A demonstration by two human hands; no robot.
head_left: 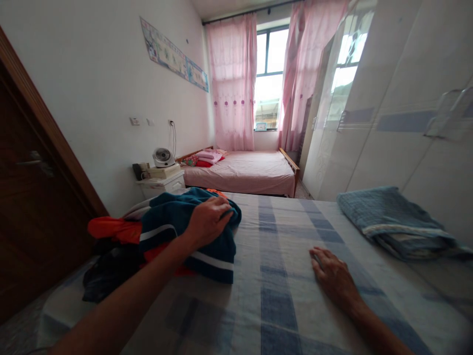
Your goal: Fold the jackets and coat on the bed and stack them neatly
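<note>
My left hand is closed on the top of a dark teal garment with white stripes. Its fingers curl into the cloth, and the garment lies crumpled on a heap of clothes. Orange clothing and a black garment show from under it on the left. My right hand rests on the blue-and-white checked bed sheet, with its fingers stretched out and nothing held. To the right of that hand lies a folded blue-grey towel-like cloth.
Beyond this bed stands a second bed with pink bedding. A nightstand holds a small fan. White wardrobes line the right side, and a brown door is at the left. Pink curtains flank the window.
</note>
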